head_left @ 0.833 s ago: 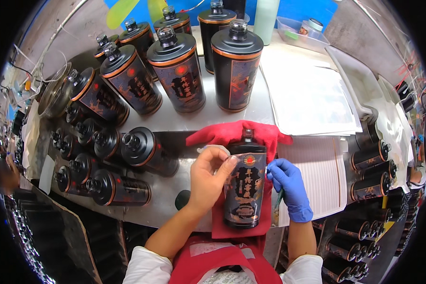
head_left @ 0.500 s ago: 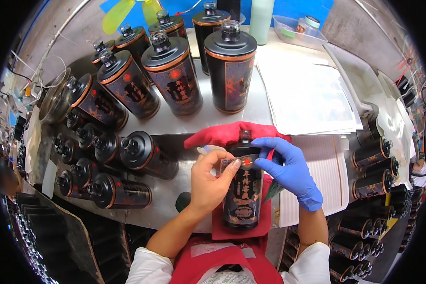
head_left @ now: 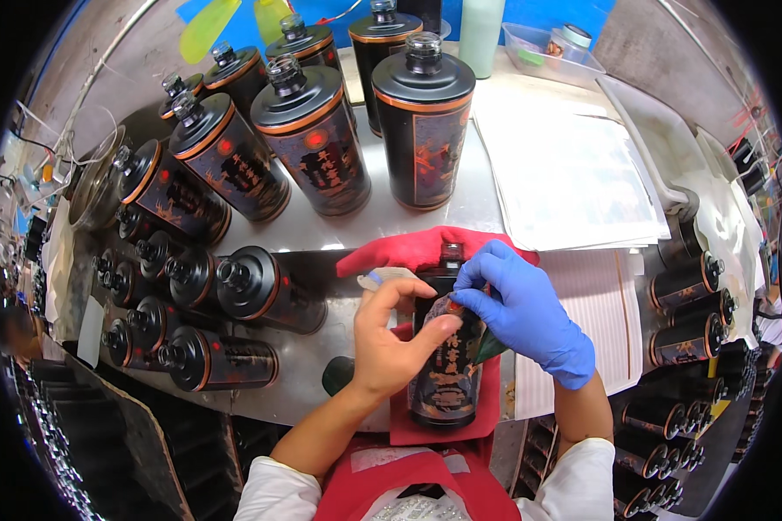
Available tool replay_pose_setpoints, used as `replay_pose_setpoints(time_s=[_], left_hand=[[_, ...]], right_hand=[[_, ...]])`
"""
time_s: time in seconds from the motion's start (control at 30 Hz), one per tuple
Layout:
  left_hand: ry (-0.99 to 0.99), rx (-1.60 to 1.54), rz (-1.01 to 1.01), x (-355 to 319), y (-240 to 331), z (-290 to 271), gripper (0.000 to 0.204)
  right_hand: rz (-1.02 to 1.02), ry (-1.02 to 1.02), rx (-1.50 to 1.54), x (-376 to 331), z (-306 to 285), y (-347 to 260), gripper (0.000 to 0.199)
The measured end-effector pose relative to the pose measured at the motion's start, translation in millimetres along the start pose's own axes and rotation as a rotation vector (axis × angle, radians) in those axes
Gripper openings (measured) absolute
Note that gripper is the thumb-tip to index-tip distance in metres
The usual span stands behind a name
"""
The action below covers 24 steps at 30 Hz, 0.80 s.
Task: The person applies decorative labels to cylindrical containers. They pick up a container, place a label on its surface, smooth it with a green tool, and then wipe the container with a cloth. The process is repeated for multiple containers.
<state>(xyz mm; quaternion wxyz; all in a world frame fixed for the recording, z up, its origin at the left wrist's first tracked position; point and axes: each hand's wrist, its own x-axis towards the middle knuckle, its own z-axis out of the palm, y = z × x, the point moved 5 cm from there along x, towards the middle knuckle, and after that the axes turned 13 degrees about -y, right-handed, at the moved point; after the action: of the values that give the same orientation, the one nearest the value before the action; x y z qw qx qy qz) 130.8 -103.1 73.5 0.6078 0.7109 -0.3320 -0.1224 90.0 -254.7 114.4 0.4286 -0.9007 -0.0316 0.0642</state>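
A black bottle [head_left: 447,391] with a dark patterned front lies on a red cloth [head_left: 400,249], its neck pointing away from me. My right hand [head_left: 530,313], in a blue glove, pinches the upper edge of a thin dark decal [head_left: 440,307] that is bunched up below the bottle's shoulder. A bit of red shows beside its fingertips. At the bottle's left side is my bare left hand [head_left: 387,343], thumb and forefinger apart, the thumb tip against the decal. A whitish wrap [head_left: 386,278] shows by its fingers. A dark green piece [head_left: 488,347] lies partly under the right hand.
Several finished-looking black bottles [head_left: 314,156] stand at the back left, and more bottles [head_left: 261,286] are grouped on the left. White sheets [head_left: 573,174] lie at the back right, above a striped paper [head_left: 573,321]. Further bottles [head_left: 686,282] lie at the right.
The decal was flat across the bottle's upper front and is now crumpled and lifted. My left thumb and forefinger have spread apart; the blue-gloved fingers have closed on the decal.
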Motion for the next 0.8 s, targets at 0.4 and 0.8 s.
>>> replay_pose_setpoints(time_s=[0.4,0.8], left_hand=[[0.091,-0.139,-0.04,-0.2,-6.5,4.3,0.028],[0.117,-0.345,-0.071,6.3,-20.7,8.6,0.026]], right_hand=[[0.182,0.216,0.228,-7.6,2.4,10.7,0.02],[0.313,0.298,0.901,-27.9,17.2,60.4,0.013]])
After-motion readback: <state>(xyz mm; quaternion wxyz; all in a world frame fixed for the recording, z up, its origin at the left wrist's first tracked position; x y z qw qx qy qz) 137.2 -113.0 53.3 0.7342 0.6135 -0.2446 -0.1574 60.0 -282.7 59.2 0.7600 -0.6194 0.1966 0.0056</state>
